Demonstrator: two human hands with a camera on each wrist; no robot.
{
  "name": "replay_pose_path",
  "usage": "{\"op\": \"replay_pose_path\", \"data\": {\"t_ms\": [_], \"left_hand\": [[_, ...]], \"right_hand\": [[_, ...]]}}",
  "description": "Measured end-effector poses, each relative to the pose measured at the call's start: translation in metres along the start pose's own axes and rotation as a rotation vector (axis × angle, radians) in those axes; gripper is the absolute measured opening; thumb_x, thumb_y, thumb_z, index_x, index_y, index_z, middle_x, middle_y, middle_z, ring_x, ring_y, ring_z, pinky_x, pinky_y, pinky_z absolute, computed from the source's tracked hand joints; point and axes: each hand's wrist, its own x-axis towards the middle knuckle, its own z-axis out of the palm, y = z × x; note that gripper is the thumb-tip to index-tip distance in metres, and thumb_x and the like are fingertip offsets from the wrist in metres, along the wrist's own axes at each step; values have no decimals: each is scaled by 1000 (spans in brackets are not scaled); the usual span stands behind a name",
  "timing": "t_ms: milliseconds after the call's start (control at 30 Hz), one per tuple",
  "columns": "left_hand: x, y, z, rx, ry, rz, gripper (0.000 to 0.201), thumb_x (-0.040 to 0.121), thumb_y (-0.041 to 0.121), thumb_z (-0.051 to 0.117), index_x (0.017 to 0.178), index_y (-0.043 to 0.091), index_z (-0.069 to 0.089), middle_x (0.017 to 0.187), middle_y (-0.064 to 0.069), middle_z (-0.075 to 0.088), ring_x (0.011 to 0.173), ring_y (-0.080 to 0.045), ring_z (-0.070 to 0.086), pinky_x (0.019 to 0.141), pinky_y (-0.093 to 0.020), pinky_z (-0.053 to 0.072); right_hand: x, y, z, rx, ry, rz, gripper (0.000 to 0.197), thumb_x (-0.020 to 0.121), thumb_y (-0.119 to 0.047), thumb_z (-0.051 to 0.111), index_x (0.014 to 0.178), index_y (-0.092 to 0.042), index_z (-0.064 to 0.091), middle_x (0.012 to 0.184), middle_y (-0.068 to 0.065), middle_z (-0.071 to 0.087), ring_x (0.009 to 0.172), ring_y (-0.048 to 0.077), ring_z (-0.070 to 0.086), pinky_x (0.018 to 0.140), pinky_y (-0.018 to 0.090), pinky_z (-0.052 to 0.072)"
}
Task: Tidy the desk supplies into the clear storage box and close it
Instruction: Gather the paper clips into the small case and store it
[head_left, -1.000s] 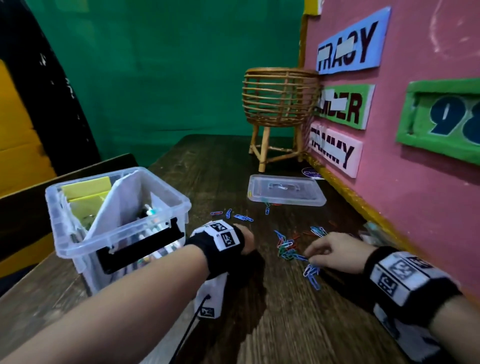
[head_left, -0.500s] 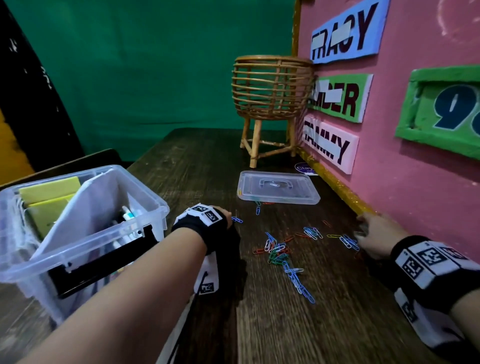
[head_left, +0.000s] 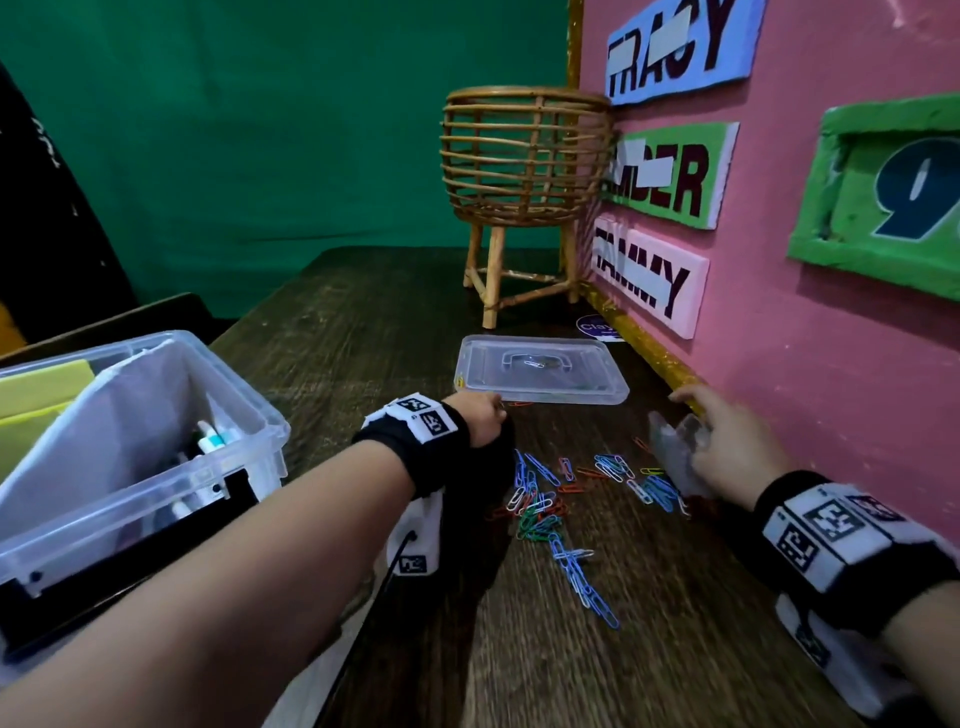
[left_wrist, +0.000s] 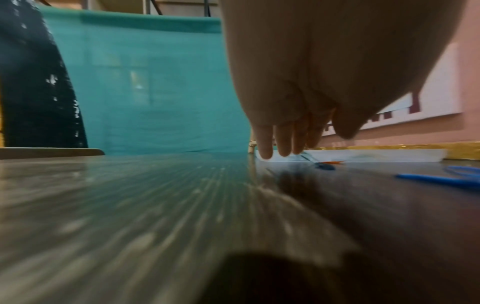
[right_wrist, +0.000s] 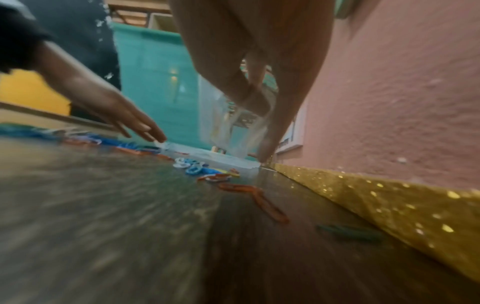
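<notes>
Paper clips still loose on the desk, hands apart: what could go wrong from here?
1. The paper clips are scattered widely; strays near the gold trim could be missed.
2. The right hand pinches a small clear bag; loading it one-handed may spill clips.
3. The left hand reaches by the lid and might shove it.

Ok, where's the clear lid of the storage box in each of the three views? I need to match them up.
Head: the clear lid lies flat on the desk at centre, below the wicker basket.
Left wrist: a low pale strip at mid-right, just past the left hand's fingertips.
Right wrist: a blurred pale sheet at centre, far along the desk.
Shared landmark: the gold glitter strip along the foot of the pink wall.
</notes>
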Motion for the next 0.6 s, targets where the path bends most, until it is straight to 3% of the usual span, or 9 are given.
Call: {"op": "replay_pose_path", "data": {"t_ms": [100,167,233,300,400,467,600], "left_hand": [[10,0,0,56,-77,23,41,99,21,34,139,13,40,147,-12,40,135,-27,37,113,-34,29],[11,2,-2,40,-134,82,42,97,17,36,138,22,44,146,-4,43,134,-24,39,114,-33,29],[8,6,-4,-65,-121,134,41,92,9,39,124,25,59,134,-1,56,126,-21,49,108,-30,37],[6,8,-9,-114,-5,148,37,88,6,43,111,22,67,121,-4,64,115,-22,57,101,-30,45],[14,4,-14,-3,141,49,38,88,10,48,124,14,57,129,-11,56,120,-27,53,102,-34,45],[21,-2,-13,68,138,-25,43,89,15,50,132,10,48,136,-13,49,126,-29,48,103,-35,41],[26,-5,-8,120,51,-65,41,93,24,46,131,9,50,133,-14,54,122,-29,52,101,-34,42]], "right_hand": [[2,-4,4,-21,-21,4,34,85,-4,55,110,-27,51,114,9,43,79,17,45,59,27,42],[3,-3,3,-55,-54,31,20,86,-6,52,96,-23,55,107,5,40,81,16,42,63,27,39],[6,1,1,-65,-77,52,21,84,0,49,81,-18,59,98,4,49,80,16,44,68,29,38],[7,5,-3,-47,-88,95,25,82,3,48,73,-15,62,90,7,59,74,16,48,67,28,38],[5,6,-9,-68,-62,163,24,86,2,46,87,-4,69,93,13,62,84,27,55,71,30,42],[7,9,-11,-91,-36,205,26,89,1,44,97,2,68,102,18,63,97,32,57,80,34,45],[8,14,-13,-107,-25,266,24,90,-4,45,101,10,62,98,21,58,83,29,48,69,29,37]]}}
